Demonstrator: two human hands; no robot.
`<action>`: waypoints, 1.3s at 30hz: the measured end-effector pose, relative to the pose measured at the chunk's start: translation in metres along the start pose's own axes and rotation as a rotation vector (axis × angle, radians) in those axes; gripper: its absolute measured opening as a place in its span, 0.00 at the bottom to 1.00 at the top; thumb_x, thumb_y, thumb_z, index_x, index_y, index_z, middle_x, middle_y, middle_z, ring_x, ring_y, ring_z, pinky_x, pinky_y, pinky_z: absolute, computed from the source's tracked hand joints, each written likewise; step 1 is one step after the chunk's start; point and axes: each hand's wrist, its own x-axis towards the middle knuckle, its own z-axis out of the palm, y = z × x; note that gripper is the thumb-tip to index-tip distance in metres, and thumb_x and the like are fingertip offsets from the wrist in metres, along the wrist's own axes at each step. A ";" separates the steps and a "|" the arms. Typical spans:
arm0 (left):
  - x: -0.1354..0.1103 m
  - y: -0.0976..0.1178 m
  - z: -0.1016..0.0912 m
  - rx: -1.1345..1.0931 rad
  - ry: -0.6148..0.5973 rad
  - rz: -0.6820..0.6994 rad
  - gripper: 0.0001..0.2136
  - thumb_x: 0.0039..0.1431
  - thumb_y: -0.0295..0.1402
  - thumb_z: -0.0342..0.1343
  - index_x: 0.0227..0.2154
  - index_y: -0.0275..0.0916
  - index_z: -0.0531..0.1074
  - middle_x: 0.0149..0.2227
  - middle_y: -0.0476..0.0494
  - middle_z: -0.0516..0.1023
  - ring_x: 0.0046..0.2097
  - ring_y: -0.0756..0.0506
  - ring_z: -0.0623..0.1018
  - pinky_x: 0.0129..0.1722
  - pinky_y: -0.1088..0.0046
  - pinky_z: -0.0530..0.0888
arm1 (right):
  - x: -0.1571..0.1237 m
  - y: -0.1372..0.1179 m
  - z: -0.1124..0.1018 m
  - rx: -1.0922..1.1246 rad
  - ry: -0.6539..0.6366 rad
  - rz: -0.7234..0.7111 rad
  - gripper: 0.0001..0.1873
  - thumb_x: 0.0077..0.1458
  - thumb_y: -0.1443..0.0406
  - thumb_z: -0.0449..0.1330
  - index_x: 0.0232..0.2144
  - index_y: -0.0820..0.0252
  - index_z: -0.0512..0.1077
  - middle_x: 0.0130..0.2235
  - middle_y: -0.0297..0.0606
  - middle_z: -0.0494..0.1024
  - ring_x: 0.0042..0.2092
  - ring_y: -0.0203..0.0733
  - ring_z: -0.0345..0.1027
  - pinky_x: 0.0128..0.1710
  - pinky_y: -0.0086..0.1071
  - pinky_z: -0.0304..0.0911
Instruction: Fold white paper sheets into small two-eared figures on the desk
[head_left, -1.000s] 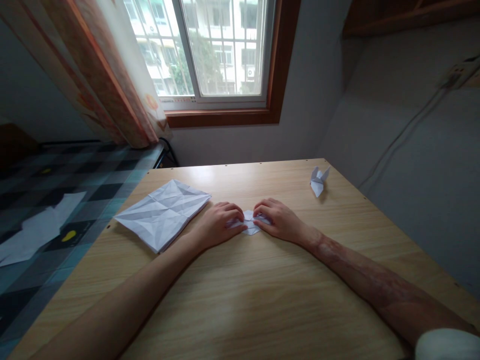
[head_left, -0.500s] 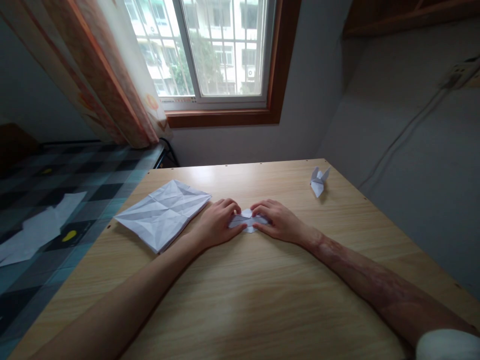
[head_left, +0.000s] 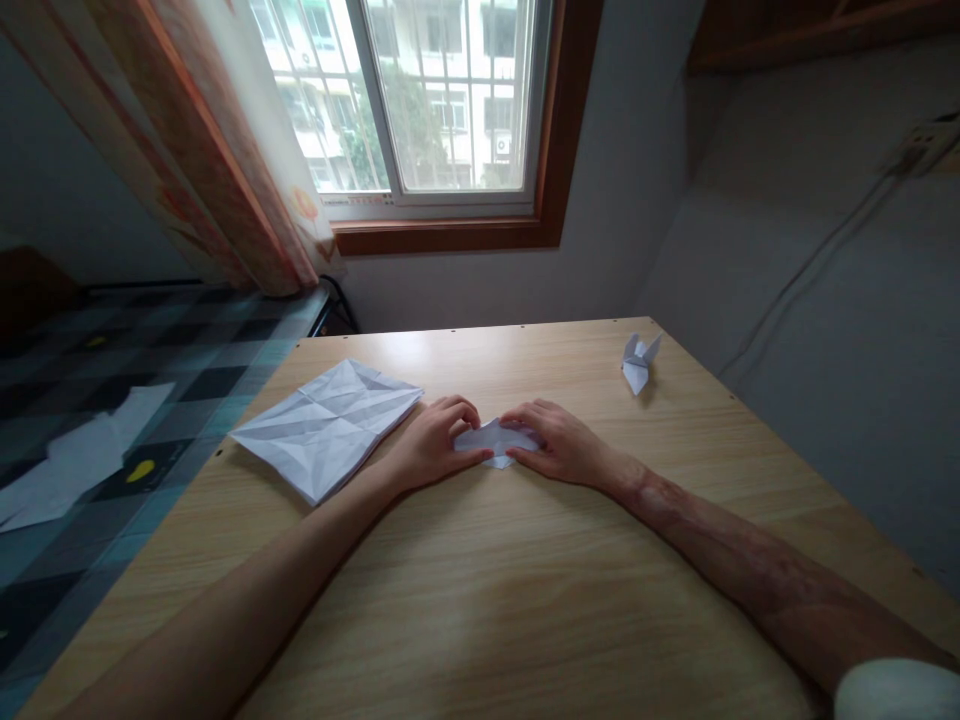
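The fingers of your left hand (head_left: 431, 450) and right hand (head_left: 561, 445) pinch a small folded paper (head_left: 491, 437) on the pale wood-grain tabletop (head_left: 487, 590), with a creased sheet (head_left: 326, 425) to their left and a curtained window (head_left: 442, 100) beyond.

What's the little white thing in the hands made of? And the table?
The little folded piece looks like thin, matte white paper: it shows sharp creases. The table looks like pale wood or wood-look laminate: grain lines, a soft sheen.
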 end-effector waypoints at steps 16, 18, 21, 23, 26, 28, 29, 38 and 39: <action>-0.003 0.005 -0.001 -0.021 -0.066 0.095 0.05 0.68 0.33 0.65 0.36 0.40 0.77 0.37 0.44 0.81 0.39 0.45 0.79 0.41 0.71 0.74 | 0.002 0.004 -0.004 0.033 -0.013 -0.064 0.07 0.74 0.58 0.65 0.46 0.50 0.83 0.57 0.42 0.85 0.54 0.49 0.79 0.60 0.48 0.70; -0.003 0.005 -0.001 -0.019 -0.059 0.089 0.04 0.67 0.33 0.64 0.36 0.40 0.77 0.37 0.44 0.81 0.38 0.45 0.79 0.41 0.71 0.74 | 0.002 0.005 -0.003 0.028 -0.012 -0.076 0.06 0.73 0.58 0.67 0.45 0.50 0.83 0.56 0.42 0.85 0.54 0.50 0.79 0.59 0.48 0.71; -0.003 0.010 -0.002 -0.028 -0.048 0.095 0.04 0.67 0.33 0.64 0.35 0.40 0.76 0.36 0.44 0.81 0.38 0.45 0.79 0.41 0.70 0.74 | 0.001 0.007 0.000 0.029 0.004 -0.086 0.05 0.73 0.59 0.67 0.44 0.50 0.82 0.55 0.41 0.86 0.52 0.49 0.80 0.58 0.47 0.72; -0.003 0.014 -0.004 -0.052 -0.058 0.109 0.03 0.66 0.33 0.64 0.37 0.41 0.77 0.37 0.43 0.82 0.39 0.44 0.80 0.43 0.69 0.75 | 0.001 0.007 0.002 0.041 0.031 -0.084 0.05 0.73 0.60 0.66 0.43 0.51 0.82 0.54 0.41 0.86 0.52 0.48 0.81 0.57 0.46 0.73; -0.002 0.019 -0.007 -0.119 -0.083 0.117 0.08 0.63 0.35 0.66 0.43 0.41 0.79 0.46 0.40 0.83 0.46 0.41 0.82 0.50 0.65 0.77 | 0.001 0.007 0.002 0.062 0.067 -0.067 0.05 0.73 0.61 0.65 0.43 0.51 0.81 0.54 0.41 0.86 0.52 0.47 0.82 0.57 0.44 0.74; -0.002 0.019 -0.007 -0.169 -0.078 0.086 0.10 0.63 0.37 0.67 0.45 0.41 0.79 0.51 0.37 0.82 0.51 0.40 0.82 0.53 0.63 0.77 | 0.001 0.006 0.002 0.061 0.092 -0.059 0.04 0.73 0.62 0.65 0.44 0.50 0.81 0.55 0.41 0.86 0.53 0.47 0.82 0.57 0.44 0.75; -0.002 0.019 -0.006 -0.202 -0.063 0.053 0.11 0.64 0.39 0.67 0.45 0.41 0.78 0.52 0.37 0.82 0.52 0.40 0.81 0.53 0.63 0.78 | 0.000 0.006 0.001 0.054 0.105 -0.058 0.04 0.73 0.62 0.65 0.44 0.50 0.82 0.55 0.41 0.86 0.54 0.47 0.82 0.57 0.44 0.76; -0.003 0.007 0.001 -0.375 -0.061 -0.269 0.20 0.67 0.49 0.68 0.51 0.38 0.79 0.38 0.47 0.82 0.30 0.52 0.72 0.28 0.77 0.66 | -0.002 0.006 0.001 -0.003 0.205 -0.077 0.03 0.72 0.64 0.66 0.44 0.51 0.81 0.58 0.43 0.84 0.55 0.47 0.82 0.58 0.45 0.76; -0.003 0.006 0.001 -0.395 -0.060 -0.261 0.20 0.68 0.49 0.68 0.51 0.38 0.79 0.38 0.46 0.83 0.31 0.51 0.73 0.29 0.77 0.68 | -0.002 0.006 0.001 0.000 0.201 -0.073 0.02 0.72 0.64 0.66 0.44 0.51 0.81 0.58 0.43 0.84 0.55 0.48 0.82 0.59 0.45 0.76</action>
